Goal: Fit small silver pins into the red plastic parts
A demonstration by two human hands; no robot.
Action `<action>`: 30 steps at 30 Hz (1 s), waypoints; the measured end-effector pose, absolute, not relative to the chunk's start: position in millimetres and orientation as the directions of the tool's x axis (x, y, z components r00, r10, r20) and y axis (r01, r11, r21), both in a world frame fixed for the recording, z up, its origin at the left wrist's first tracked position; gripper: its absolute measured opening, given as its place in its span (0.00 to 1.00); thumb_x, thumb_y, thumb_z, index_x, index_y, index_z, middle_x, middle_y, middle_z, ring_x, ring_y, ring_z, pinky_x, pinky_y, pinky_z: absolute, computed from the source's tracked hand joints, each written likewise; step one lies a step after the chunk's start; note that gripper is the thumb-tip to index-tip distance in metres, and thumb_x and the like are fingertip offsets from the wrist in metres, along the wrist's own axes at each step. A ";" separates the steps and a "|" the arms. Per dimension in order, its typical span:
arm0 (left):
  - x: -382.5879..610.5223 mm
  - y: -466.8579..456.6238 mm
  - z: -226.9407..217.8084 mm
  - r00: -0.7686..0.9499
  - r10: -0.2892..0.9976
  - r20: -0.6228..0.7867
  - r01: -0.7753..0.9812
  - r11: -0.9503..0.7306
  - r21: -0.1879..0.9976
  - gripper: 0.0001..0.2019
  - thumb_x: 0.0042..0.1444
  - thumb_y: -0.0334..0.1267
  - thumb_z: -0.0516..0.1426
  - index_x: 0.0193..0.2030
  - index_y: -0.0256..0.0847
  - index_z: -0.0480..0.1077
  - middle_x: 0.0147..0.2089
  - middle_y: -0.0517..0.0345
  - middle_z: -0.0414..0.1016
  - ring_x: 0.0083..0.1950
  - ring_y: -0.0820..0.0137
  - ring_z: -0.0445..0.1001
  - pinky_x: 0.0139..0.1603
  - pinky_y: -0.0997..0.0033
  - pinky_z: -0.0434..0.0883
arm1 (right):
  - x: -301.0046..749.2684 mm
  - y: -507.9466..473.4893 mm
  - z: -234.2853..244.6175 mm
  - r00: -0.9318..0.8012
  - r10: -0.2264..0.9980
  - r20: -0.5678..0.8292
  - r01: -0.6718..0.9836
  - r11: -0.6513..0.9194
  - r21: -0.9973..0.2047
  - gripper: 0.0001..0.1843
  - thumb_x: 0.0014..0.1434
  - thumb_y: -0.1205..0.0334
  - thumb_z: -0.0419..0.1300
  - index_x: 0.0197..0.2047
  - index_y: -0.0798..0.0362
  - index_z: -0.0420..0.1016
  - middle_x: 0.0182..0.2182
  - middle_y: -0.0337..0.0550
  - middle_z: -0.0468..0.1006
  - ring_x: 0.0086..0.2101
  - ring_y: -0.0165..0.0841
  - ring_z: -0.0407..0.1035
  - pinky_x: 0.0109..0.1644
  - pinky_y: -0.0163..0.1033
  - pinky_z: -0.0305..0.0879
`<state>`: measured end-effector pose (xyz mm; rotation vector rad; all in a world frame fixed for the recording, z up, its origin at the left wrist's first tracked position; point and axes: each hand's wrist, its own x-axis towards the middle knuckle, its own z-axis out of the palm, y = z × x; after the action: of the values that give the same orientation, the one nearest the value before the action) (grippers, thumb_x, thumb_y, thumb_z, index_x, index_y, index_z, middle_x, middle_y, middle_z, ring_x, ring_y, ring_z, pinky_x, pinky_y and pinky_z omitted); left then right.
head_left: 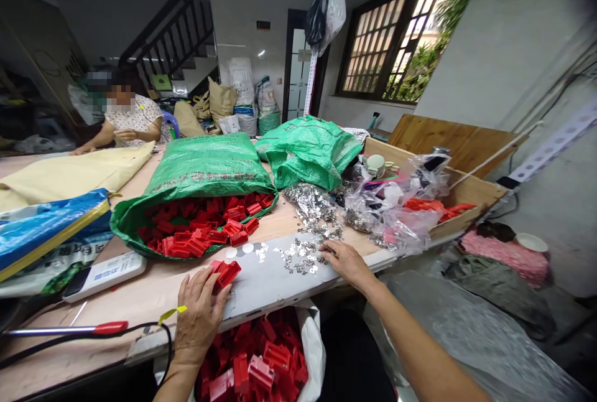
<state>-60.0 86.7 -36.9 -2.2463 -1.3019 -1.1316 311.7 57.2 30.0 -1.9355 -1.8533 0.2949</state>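
Observation:
My left hand (200, 305) is closed around a red plastic part (227, 274) at the table's front edge. A second red piece seems to lie against it, partly covered by my fingers. Farther right, my right hand (347, 262) reaches into the loose small silver metal pieces (303, 257) with its thumb and fingers pinched together. What is between those fingertips is too small to make out. Behind my left hand, more red plastic parts (196, 228) spill from the mouth of a green woven sack (200, 162). Below the table edge, a white sack (313, 346) holds further red parts (261, 372).
A second green sack (312, 147) and a clear bag of metal pieces (312, 203) stand behind. At right is a wooden box (487, 200) with plastic bags. A white device (107, 276), a red-handled rod (109, 327) and a black cable lie left. Another person (135, 119) sits across the table.

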 end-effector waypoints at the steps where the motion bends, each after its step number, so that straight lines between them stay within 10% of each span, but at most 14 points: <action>1: -60.0 86.8 -37.3 0.276 0.592 0.757 0.834 -0.539 0.117 0.18 0.58 0.43 0.58 0.53 0.38 0.68 0.56 0.43 0.72 0.56 0.55 0.70 0.64 0.47 0.58 | 312.9 59.0 30.1 0.096 0.985 0.145 0.895 -0.021 -0.446 0.07 0.59 0.66 0.55 0.39 0.50 0.73 0.38 0.42 0.76 0.41 0.37 0.69 0.44 0.37 0.62; 30: -58.1 87.2 -34.9 0.278 0.557 0.783 0.839 -0.538 0.085 0.19 0.59 0.44 0.56 0.53 0.36 0.68 0.55 0.42 0.73 0.55 0.55 0.70 0.63 0.47 0.59 | 298.8 98.6 34.0 0.075 0.995 0.060 0.967 -0.058 -0.247 0.08 0.64 0.66 0.53 0.38 0.51 0.74 0.38 0.43 0.76 0.38 0.35 0.69 0.36 0.34 0.54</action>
<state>-58.1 87.2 -34.9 -2.2090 -1.2670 -1.1358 298.8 98.6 34.0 -2.1271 -1.9887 0.1844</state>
